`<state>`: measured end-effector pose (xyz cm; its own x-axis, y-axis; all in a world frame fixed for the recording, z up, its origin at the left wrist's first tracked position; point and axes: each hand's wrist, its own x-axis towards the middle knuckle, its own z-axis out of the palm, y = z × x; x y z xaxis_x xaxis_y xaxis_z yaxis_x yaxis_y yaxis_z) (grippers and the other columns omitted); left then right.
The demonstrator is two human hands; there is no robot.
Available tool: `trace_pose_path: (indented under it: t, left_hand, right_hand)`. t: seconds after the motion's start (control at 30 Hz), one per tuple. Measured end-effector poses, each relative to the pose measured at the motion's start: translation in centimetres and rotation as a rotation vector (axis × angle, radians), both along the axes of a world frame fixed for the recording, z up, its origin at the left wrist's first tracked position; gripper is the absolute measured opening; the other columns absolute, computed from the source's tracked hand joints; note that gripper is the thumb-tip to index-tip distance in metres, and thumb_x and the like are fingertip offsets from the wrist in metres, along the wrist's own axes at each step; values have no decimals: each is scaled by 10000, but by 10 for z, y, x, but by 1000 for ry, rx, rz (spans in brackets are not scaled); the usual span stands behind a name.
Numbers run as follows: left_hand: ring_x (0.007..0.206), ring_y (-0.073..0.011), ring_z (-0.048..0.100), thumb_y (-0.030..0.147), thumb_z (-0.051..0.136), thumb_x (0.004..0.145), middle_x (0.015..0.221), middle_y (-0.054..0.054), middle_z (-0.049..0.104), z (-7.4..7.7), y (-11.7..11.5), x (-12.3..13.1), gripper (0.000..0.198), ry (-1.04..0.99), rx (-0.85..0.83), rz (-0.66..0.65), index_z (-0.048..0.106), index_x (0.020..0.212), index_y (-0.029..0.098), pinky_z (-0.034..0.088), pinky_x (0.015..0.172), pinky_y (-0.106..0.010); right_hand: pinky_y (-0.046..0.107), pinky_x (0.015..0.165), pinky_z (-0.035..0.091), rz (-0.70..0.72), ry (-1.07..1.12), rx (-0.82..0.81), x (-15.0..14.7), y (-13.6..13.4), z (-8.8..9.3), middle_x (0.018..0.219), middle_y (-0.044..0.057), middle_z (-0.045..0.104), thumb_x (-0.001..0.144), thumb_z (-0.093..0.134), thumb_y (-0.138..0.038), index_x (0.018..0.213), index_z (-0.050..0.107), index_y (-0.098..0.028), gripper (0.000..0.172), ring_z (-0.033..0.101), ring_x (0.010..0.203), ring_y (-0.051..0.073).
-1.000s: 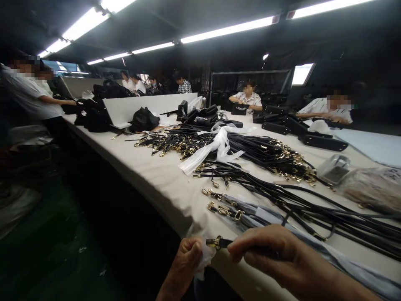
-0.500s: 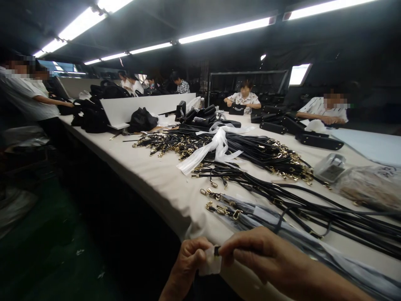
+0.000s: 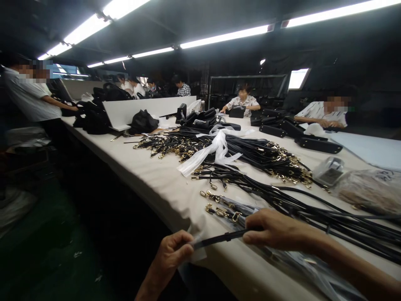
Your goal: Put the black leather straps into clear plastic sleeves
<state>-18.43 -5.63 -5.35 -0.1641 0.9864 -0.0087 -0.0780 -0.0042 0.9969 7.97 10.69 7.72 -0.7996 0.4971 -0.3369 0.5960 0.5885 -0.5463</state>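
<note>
Near the table's front edge, my left hand (image 3: 171,254) pinches a small translucent plastic piece (image 3: 199,253) at one end of a black strap (image 3: 221,239). The strap runs taut between my hands, with a loop or buckle partway along. Closed on its other part is my right hand (image 3: 269,229), the fingers hiding where it continues. Beneath my right forearm lie straps in clear plastic (image 3: 308,265). Gold clasps (image 3: 223,212) stick out just behind the held strap. Farther back, a large bundle of black straps with gold clasps (image 3: 278,165) lies under a white tie (image 3: 216,146).
A clear plastic box (image 3: 328,170) and a filled plastic bag (image 3: 371,188) stand at the right. Black bag parts (image 3: 318,143) lie behind them. Several people work around the cloth-covered table (image 3: 125,167). The table edge drops to a dark floor at left.
My right hand has moved right and up, away from my left hand. A length of black strap now stretches between them. My left hand has shifted left, keeping the plastic piece.
</note>
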Motion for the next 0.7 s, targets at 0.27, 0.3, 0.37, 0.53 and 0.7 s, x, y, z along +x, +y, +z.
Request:
trace_pose_path:
  t: [0.27,0.3,0.37,0.53,0.7]
  left_hand:
    - [592,-142,536,562,796,701,639,-24,666,-7,10,2,439,65,-23,35,762,784,132,428,572,-219]
    - [600,-146,551,554,809,688,654,-30,682,-6,13,7,434,38,-21,29,770,791,135,438,581,-222]
    - [626,-156,581,551,834,658,691,-45,711,-2,17,16,445,-24,-17,8,785,812,137,455,601,-224]
    - [646,-155,614,553,860,630,735,-66,747,11,23,39,468,-153,-15,-108,806,851,144,465,616,-214]
    - [575,-142,579,559,857,630,674,-49,713,17,22,53,468,-168,-25,-42,787,803,129,441,548,-210]
  right_hand:
    - [205,598,382,-4,76,-115,25,11,31,769,1,674,864,642,-394,921,766,-219,221,566,688,141]
    - [212,603,385,-17,88,-8,26,9,36,761,6,680,858,648,-383,898,774,-232,201,579,693,150]
    - [226,620,391,-30,120,234,27,3,44,767,17,694,841,670,-354,879,783,-262,151,601,697,161]
    - [247,540,307,62,148,598,30,-22,52,732,11,655,919,572,-273,845,742,-256,186,539,553,107]
    - [301,514,207,-44,261,998,37,-42,52,653,30,541,989,450,-286,793,682,-199,316,430,514,116]
